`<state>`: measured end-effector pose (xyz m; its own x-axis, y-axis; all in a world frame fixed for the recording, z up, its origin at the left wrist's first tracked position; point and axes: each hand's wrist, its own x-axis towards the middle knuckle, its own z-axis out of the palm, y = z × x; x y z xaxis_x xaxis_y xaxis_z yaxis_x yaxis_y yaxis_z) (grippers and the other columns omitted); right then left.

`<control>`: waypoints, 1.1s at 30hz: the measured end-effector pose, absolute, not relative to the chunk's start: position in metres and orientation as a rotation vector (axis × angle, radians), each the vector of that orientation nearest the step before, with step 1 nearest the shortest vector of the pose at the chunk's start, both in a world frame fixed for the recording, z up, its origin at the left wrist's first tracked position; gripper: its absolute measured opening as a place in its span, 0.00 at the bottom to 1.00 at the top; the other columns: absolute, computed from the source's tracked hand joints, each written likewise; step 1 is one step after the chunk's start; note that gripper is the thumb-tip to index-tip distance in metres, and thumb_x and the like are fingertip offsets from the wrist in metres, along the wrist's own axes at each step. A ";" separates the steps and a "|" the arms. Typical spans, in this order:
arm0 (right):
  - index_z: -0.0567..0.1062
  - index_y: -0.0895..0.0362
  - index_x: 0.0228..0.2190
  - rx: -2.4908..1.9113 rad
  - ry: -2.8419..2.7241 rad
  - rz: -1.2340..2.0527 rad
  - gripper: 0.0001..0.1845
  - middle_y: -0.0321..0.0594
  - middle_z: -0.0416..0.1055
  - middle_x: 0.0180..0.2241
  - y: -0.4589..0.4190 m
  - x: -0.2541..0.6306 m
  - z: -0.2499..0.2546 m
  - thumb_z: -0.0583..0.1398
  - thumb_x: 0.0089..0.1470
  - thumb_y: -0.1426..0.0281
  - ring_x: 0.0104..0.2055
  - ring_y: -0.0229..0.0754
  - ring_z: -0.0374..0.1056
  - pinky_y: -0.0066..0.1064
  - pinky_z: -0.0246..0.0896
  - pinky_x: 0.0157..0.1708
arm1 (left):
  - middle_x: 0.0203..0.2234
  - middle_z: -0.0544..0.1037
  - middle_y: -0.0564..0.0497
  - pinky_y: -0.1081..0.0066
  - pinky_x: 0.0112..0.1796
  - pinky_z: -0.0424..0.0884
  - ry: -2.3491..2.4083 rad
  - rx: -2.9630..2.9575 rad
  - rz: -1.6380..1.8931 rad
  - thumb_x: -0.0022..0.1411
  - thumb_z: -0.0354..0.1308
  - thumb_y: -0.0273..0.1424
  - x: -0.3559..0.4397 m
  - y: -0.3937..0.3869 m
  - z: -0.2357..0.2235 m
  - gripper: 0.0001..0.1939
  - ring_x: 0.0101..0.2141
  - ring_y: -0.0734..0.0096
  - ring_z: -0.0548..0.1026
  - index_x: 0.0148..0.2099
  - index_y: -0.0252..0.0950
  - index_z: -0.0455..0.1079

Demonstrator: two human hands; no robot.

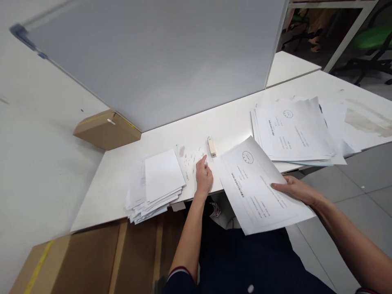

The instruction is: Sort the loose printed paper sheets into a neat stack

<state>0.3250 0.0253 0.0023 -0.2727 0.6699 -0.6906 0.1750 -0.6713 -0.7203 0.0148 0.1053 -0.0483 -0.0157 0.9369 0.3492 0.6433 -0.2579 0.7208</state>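
My right hand grips a printed paper sheet by its right edge, thumb on top. The sheet bears a round stamp mark and lines of print, and it is tilted above the table's front edge. My left hand rests by the table edge with its fingers curled; what is between them, if anything, is too small to make out. Just beyond its fingertips lies a small cream block-shaped object, apart from the hand. To its left is an uneven stack of white papers.
A pile of printed sheets lies on the white table at the right. Behind stands a large whiteboard, with a cardboard box at its left end. Larger cardboard boxes are below the table. A green chair stands far right.
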 end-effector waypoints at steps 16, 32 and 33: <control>0.75 0.61 0.33 -1.671 -0.998 2.053 0.22 0.48 0.76 0.31 0.044 0.335 0.003 0.62 0.42 0.55 0.29 0.47 0.72 0.30 0.67 0.26 | 0.46 0.70 0.47 0.62 0.46 0.60 1.759 2.010 1.005 0.57 0.41 0.21 0.026 0.122 -0.042 0.28 0.45 0.63 0.65 0.60 0.40 0.52; 0.74 0.61 0.34 -1.631 -1.029 1.979 0.22 0.48 0.76 0.32 0.048 0.324 -0.013 0.61 0.45 0.55 0.31 0.47 0.73 0.30 0.67 0.28 | 0.46 0.68 0.46 0.62 0.46 0.59 1.777 2.219 0.868 0.55 0.39 0.18 0.026 0.125 -0.044 0.31 0.45 0.63 0.63 0.60 0.40 0.53; 0.74 0.61 0.34 -1.651 -1.045 1.950 0.22 0.48 0.76 0.31 0.049 0.324 -0.013 0.61 0.44 0.55 0.30 0.47 0.73 0.29 0.67 0.27 | 0.46 0.68 0.46 0.62 0.46 0.59 1.783 2.226 0.868 0.55 0.40 0.18 0.025 0.125 -0.045 0.31 0.45 0.62 0.64 0.60 0.40 0.53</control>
